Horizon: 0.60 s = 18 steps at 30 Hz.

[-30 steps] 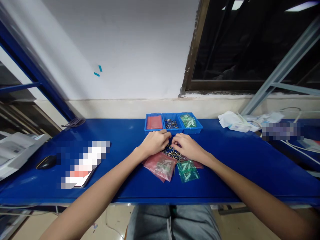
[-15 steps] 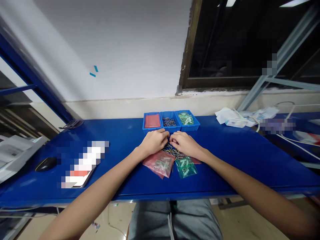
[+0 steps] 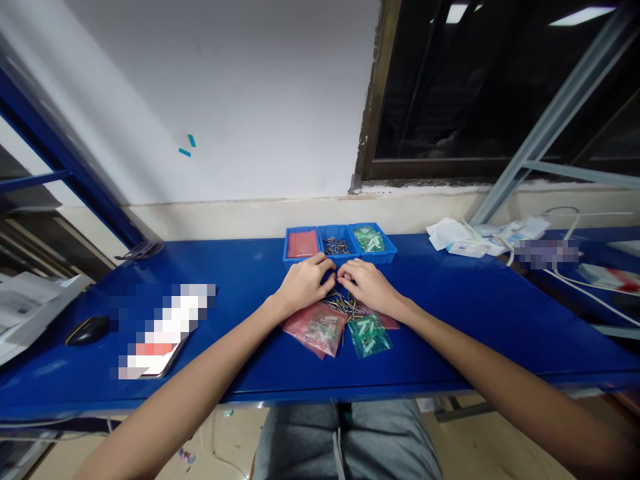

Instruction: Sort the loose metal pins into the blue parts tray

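Note:
My left hand and my right hand meet with curled fingers above a pile of loose screws. Whatever lies between the fingertips is too small to make out. Just behind the hands stands a blue three-part bin. Its left part has red bags, the middle one screws, the right one green bags with pale pieces. Nearer the front edge lie a red bag with pale pieces and a green bag with pale pieces. More red bag shows under my right wrist.
A phone-like device, partly blurred out, and a black mouse lie on the left of the blue table. White packets and cables are at the back right. Papers sit at the far left.
The fingers of both hands have loosened a little and shifted, with the fingertips still close together. The view has moved slightly; the bags and bin look the same.

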Each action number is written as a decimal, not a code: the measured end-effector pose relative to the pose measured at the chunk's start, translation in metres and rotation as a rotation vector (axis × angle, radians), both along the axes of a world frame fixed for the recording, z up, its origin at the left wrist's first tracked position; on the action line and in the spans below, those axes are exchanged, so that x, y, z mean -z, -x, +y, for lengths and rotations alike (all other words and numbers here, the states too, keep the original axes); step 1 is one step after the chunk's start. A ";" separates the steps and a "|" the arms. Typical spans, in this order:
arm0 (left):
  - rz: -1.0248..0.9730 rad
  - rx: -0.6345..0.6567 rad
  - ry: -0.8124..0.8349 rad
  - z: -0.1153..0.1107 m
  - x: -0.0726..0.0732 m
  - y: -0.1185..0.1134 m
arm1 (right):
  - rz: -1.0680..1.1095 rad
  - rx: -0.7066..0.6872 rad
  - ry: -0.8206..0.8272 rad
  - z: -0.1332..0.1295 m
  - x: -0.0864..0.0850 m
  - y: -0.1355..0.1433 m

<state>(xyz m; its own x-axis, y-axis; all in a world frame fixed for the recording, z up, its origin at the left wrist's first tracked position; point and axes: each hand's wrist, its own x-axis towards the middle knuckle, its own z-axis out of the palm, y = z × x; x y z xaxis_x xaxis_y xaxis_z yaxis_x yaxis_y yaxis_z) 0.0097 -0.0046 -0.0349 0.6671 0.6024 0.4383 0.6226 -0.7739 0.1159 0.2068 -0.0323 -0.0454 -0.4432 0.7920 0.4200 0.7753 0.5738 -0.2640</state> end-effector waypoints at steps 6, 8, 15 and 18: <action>0.007 0.018 -0.005 0.001 0.002 0.000 | 0.109 0.020 -0.012 -0.001 -0.012 -0.002; 0.019 0.026 -0.004 0.001 0.002 0.000 | 0.142 0.020 -0.002 -0.001 -0.013 -0.001; 0.019 0.017 -0.008 0.005 0.006 0.000 | 0.164 0.022 0.004 0.000 -0.010 0.000; -0.007 0.019 -0.012 0.007 0.008 0.000 | 0.140 0.044 0.000 0.000 -0.009 -0.002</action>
<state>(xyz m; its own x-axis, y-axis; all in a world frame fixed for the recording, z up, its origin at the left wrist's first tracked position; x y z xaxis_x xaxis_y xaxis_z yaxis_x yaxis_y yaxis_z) 0.0094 0.0025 -0.0427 0.6755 0.5840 0.4501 0.6068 -0.7871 0.1107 0.2085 -0.0322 -0.0366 -0.3449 0.8093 0.4755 0.7556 0.5399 -0.3709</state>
